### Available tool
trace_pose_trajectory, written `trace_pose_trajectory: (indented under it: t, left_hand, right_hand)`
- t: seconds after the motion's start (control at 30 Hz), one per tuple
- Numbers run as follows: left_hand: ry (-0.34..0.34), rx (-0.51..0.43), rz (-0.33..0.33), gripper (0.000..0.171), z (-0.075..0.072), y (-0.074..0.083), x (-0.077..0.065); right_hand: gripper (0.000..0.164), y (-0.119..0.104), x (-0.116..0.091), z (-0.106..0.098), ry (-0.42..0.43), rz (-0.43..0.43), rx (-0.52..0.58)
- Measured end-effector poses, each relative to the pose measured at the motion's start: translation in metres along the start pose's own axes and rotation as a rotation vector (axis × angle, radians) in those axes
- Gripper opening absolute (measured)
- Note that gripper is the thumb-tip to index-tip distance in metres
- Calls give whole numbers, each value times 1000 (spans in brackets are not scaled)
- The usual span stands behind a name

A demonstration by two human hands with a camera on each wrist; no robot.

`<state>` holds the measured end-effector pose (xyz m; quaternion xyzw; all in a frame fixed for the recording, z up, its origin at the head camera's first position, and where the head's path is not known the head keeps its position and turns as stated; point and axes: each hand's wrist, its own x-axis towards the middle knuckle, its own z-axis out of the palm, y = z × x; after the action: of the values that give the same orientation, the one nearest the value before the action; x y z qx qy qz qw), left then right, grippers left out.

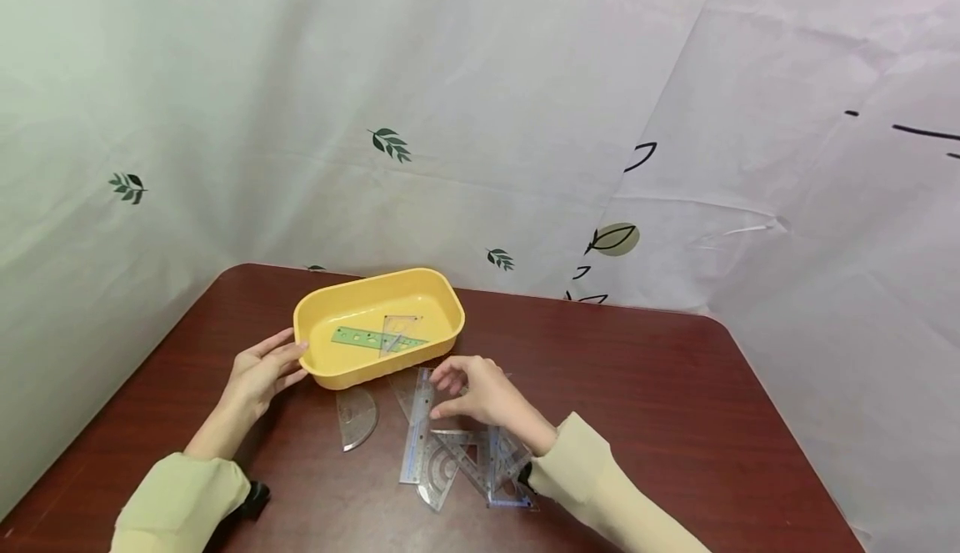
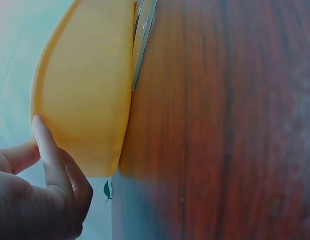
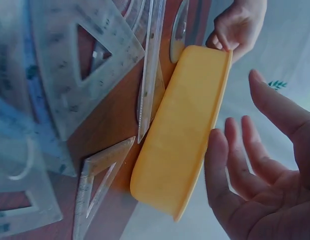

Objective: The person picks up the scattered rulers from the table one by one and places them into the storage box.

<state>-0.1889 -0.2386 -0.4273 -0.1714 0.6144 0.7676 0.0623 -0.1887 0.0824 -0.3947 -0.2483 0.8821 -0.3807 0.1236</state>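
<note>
Yellow tray [image 1: 375,374] sits on the bench [image 1: 637,386], its left end pinched by the fingers of the left hand [image 1: 258,376]. Before the tray's near side hovers the right hand [image 1: 486,393], fingers apart, near a clear ruler [image 1: 417,438]. Inside the tray, a small triangle [image 1: 392,332] overlaps a green ruler [image 1: 354,337].

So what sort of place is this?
Perhaps a makeshift indoor workspace, though the exact kind is unclear: there's a table, a leaf-print cloth hung behind it, and rulers.
</note>
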Motion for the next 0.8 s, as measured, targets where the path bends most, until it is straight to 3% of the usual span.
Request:
trace_pose_trajectory:
  t: [0.23, 0.43, 0.8]
  left_hand:
    - [-3, -7, -6, 83, 0, 1, 1]
    - [-3, 6, -4, 81, 0, -1, 0]
    - [-9, -6, -7, 83, -1, -1, 1]
  right_hand:
    - [38, 14, -21, 7, -38, 45, -48]
    - [41, 29, -36, 13, -41, 0, -85]
    - [46, 41, -41, 11, -44, 9, -117]
